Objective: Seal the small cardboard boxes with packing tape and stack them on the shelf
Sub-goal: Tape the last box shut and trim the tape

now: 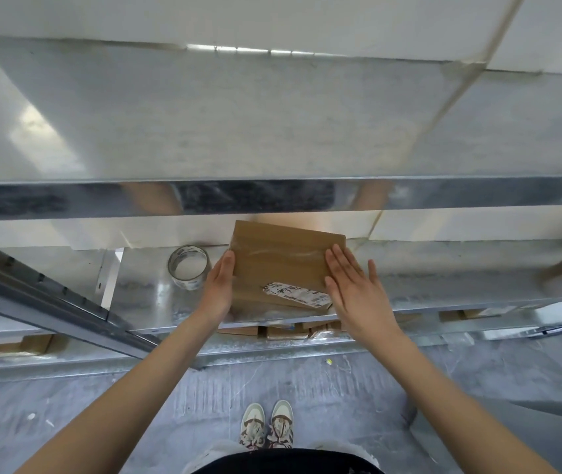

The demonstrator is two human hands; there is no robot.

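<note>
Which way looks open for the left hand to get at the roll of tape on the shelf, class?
Probably yes, straight to its left. The left hand lies flat against the box's left side, and the tape roll stands just beside it on the same metal shelf, with nothing between them.

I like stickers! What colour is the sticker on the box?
White with black writing. The sticker on the cardboard box shows best in the head view.

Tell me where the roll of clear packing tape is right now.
In the head view, the roll of clear packing tape lies on the shiny metal shelf, just left of the left hand that touches the small brown cardboard box.
</note>
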